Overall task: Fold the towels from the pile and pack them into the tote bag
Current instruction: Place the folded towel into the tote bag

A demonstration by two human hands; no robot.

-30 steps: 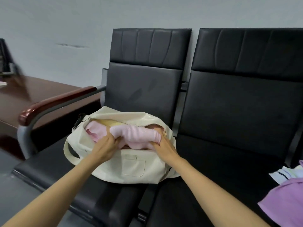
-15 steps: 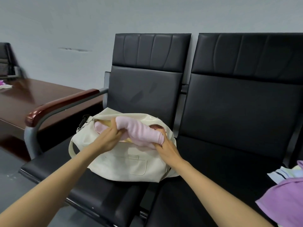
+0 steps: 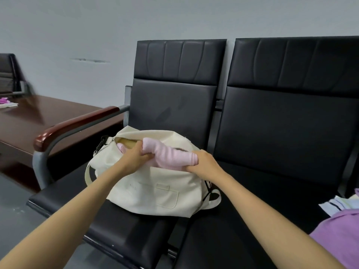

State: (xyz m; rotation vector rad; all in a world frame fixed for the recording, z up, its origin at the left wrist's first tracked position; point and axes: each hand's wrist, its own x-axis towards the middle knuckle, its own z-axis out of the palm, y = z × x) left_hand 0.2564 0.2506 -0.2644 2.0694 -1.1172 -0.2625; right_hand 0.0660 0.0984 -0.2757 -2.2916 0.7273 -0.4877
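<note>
Mid-frame, my left hand (image 3: 134,159) and right hand (image 3: 206,164) grip the pink towel (image 3: 171,156) by its ends, bunched compact, I judge, to fit the narrow mouth of the tote bag (image 3: 147,193).

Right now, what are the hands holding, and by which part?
Both hold the rolled pink towel at the open mouth of the tote bag: the left hand grips it partway along, the right hand grips its right end.

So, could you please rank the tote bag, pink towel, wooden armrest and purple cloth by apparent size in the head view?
1. Cream tote bag.
2. Pink towel and wooden armrest look alike, so unranked.
Purple cloth: cropped and nearest the camera, unsure.
</note>
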